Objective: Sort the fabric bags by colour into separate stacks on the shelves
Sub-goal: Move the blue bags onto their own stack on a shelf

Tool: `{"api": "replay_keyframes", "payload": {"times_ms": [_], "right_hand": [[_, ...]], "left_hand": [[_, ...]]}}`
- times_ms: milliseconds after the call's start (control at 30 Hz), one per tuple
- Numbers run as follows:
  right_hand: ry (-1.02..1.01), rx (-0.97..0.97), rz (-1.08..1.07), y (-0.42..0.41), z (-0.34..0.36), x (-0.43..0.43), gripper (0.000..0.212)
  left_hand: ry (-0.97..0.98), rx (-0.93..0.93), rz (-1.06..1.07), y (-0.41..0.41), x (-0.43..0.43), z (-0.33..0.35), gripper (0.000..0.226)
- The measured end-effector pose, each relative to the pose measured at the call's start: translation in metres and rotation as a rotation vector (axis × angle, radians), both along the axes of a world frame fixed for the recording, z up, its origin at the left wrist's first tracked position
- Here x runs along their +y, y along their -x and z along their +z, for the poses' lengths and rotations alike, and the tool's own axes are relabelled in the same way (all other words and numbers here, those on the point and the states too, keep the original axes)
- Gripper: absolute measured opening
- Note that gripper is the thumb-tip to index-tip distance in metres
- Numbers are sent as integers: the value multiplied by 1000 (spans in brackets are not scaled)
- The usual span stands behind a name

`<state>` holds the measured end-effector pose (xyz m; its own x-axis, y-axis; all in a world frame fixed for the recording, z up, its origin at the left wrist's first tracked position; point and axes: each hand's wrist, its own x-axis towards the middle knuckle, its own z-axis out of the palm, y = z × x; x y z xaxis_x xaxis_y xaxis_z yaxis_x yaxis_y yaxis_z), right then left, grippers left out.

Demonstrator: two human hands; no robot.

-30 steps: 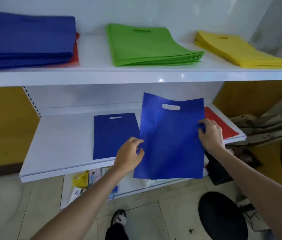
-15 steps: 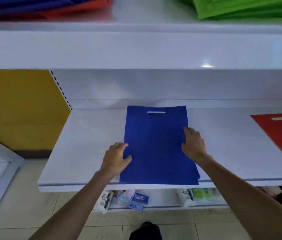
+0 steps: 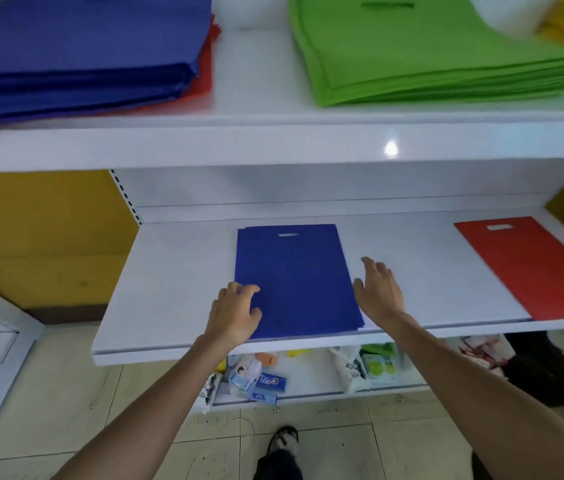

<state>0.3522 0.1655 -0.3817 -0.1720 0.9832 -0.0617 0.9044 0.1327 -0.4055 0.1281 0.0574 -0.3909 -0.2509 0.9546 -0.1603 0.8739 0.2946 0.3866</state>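
Noting blue fabric bag stack (image 3: 291,278) lying flat on white lower shelf (image 3: 176,278), left hand (image 3: 235,317) resting loosely on its near-left edge, right hand (image 3: 381,296) hovering open alongside; judging light, limp, slide-prone, pinching side edges advisable.

The middle shelf (image 3: 176,271) shows bare passage at nine o'clock of the blue bag (image 3: 294,278) and toward the red bag (image 3: 530,268) at three, while the upper shelf (image 3: 273,147) overhangs at twelve.
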Motion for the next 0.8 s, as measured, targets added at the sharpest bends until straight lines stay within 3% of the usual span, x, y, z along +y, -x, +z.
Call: {"api": "replay_keyframes", "payload": {"times_ms": [433, 600, 800], "right_hand": [[-487, 237, 56, -70, 217, -126, 26], [-617, 307, 80, -49, 284, -135, 26], [-700, 300, 169, 11, 331, -117, 29]], "left_hand": [[-531, -38, -296, -112, -104, 209, 30], [-704, 13, -267, -94, -108, 284, 25], [-795, 18, -105, -19, -112, 323, 22]]}}
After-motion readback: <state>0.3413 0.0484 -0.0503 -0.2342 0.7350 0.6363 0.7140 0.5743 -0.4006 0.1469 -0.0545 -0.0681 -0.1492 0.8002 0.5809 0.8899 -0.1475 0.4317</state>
